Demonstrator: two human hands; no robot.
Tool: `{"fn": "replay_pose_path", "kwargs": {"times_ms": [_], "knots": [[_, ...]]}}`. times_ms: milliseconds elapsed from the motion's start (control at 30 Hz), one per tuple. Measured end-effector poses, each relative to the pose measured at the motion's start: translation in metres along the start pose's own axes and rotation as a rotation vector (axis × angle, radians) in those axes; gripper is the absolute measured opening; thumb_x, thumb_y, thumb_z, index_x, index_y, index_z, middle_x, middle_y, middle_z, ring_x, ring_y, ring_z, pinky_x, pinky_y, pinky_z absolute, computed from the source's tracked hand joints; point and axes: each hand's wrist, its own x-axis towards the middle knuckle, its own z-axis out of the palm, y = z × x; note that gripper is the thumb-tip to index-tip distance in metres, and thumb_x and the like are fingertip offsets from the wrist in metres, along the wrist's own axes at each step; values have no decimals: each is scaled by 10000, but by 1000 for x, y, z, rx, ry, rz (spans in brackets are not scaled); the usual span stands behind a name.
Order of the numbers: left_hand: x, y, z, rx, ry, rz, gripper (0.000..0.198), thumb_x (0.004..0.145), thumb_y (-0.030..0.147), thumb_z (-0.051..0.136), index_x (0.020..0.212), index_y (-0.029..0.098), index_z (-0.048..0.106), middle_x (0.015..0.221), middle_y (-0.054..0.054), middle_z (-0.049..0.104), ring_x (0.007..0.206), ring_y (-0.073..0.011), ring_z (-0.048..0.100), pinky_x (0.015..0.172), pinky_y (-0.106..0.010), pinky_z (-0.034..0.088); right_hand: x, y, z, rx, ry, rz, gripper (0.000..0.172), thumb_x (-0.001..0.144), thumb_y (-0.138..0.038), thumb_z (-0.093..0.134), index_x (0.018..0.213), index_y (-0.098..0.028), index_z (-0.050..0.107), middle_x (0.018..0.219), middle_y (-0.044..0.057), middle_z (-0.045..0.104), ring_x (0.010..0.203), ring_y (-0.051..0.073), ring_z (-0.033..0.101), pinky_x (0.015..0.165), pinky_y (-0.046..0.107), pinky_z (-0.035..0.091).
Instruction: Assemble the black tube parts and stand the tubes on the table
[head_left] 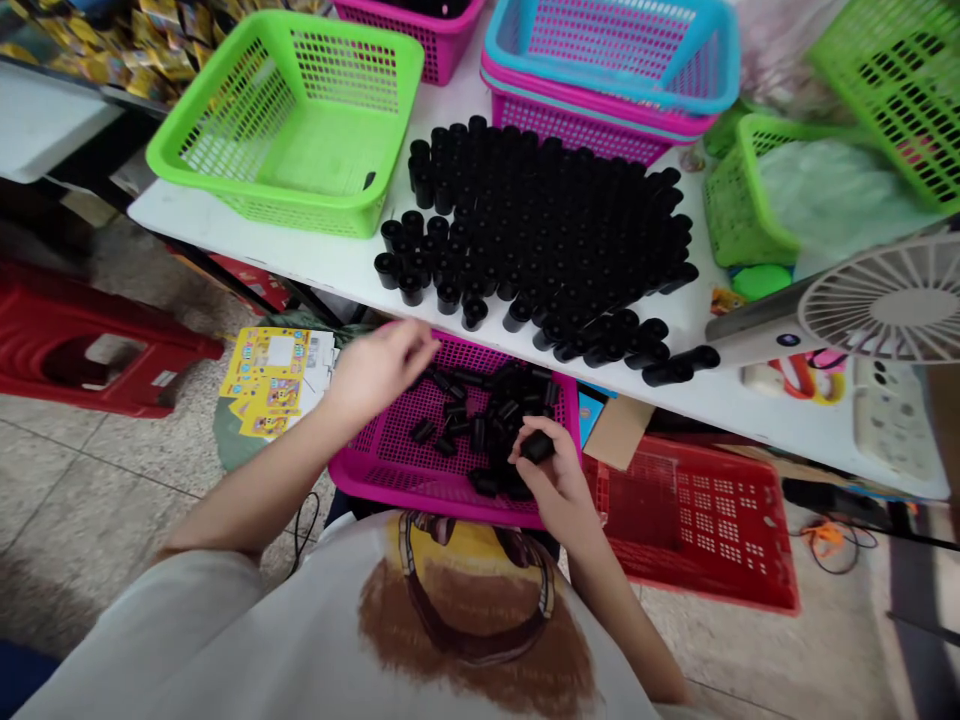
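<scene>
My right hand (559, 480) grips a black plastic canister (537, 447) above a magenta mesh basket (450, 490), which sits below the white table's edge. Many more loose canisters lie heaped in that basket. My left hand (379, 370) hovers over the basket's far rim, with its fingers bunched and nothing visible in them. On the white table (337, 270), several rows of black canisters (540, 220) stand upright in a dense block, with a few lying on their sides near the table's front edge.
A green basket (289, 120) and stacked pink and blue baskets (607, 70) stand on the table beyond the canisters. A white fan (847, 310) rests at the right. On the floor are a red basket (697, 525), a red stool (97, 340) and yellow printed cards (274, 380).
</scene>
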Motion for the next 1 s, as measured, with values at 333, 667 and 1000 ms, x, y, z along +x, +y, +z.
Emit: {"fn": "replay_pose_path", "kwargs": {"times_ms": [333,667,1000], "knots": [[0,24,77,177,-713,338,289,945,168,660,1229,201,708,1089,-131,759,1035,-301,736,856,-376,563,3,3,6,11,-19,-15,222,1008,-315,655,1230,-325,644,1233,70,584,1046,197,654,890,384,601],[4,13,30,-487,-555,221,412,927,316,691,1330,235,662,1195,-76,689,1017,-210,682,920,-343,555,3,1,-3,-32,80,-76,273,855,-358,876,1107,-356,774,1093,31,692,1018,195,696,878,341,612],[-38,18,22,-1317,-394,-142,504,666,294,975,1007,196,617,1002,-7,676,876,-151,680,810,-295,571,7,-10,12,189,71,-98,310,957,-245,744,1240,-362,701,1236,50,618,1061,156,706,817,265,667]]}}
